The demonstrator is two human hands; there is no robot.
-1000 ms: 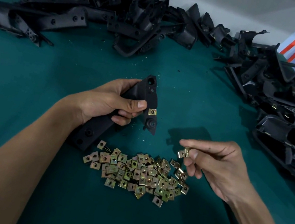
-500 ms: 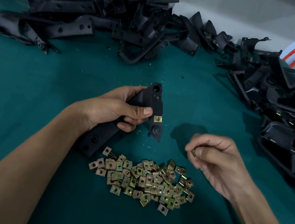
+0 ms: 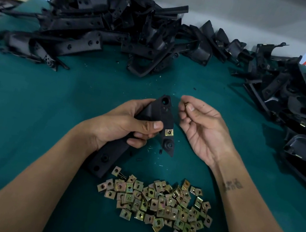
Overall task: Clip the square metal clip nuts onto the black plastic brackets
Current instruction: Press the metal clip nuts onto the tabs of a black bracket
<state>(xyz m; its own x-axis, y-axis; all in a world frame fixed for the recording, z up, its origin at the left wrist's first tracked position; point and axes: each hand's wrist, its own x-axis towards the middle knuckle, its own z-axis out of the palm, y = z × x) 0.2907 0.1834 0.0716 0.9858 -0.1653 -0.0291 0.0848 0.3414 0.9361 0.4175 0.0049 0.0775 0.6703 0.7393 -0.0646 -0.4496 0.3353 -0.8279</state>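
Above green table (image 3: 26, 115): left hand (image 3: 122, 123) grips black bracket (image 3: 160, 117), brass-toned clip nut (image 3: 169, 132) fitted; right hand (image 3: 202, 128) pinches loose nut (image 3: 186, 103).

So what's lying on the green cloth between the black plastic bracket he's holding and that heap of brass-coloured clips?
Nothing much: in the head view, bare green cloth with tiny specks separates the black plastic bracket from the clip heap.

Bare green surface (image 3: 26, 115) lies open to the left and between the hands (image 3: 124, 123) and the far bracket heap (image 3: 111, 34). A second heap (image 3: 300, 112) blocks the right edge. Loose nuts (image 3: 155, 203) cover the near middle, between the forearms.
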